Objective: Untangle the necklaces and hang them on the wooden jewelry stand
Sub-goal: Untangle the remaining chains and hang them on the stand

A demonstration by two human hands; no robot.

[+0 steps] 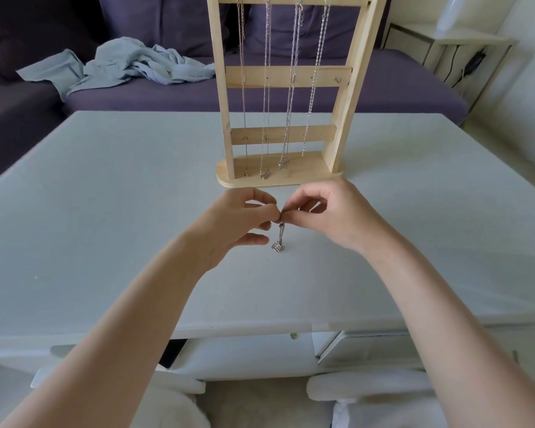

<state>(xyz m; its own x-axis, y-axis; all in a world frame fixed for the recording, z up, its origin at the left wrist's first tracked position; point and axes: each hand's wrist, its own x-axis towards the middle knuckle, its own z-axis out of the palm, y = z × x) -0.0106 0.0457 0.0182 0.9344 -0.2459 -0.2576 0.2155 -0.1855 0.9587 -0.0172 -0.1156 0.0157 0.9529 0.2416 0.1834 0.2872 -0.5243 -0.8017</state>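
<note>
Over the table (105, 211), the left hand (229, 223) and the right hand (328, 214) each pinched the top of the last necklace (279, 242), which hung between them, just before the stand (278, 177). Four chains (266, 88) already hung there, so this looked like the last step. Next, its loop probably had to go up onto a free hook.

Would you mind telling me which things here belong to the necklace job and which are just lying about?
Part of the job:
- necklace pinched between left hand and right hand
- wooden stand
- four hung chains

Just lying about:
- crumpled blue cloth on the sofa
- side table with a cable
</note>
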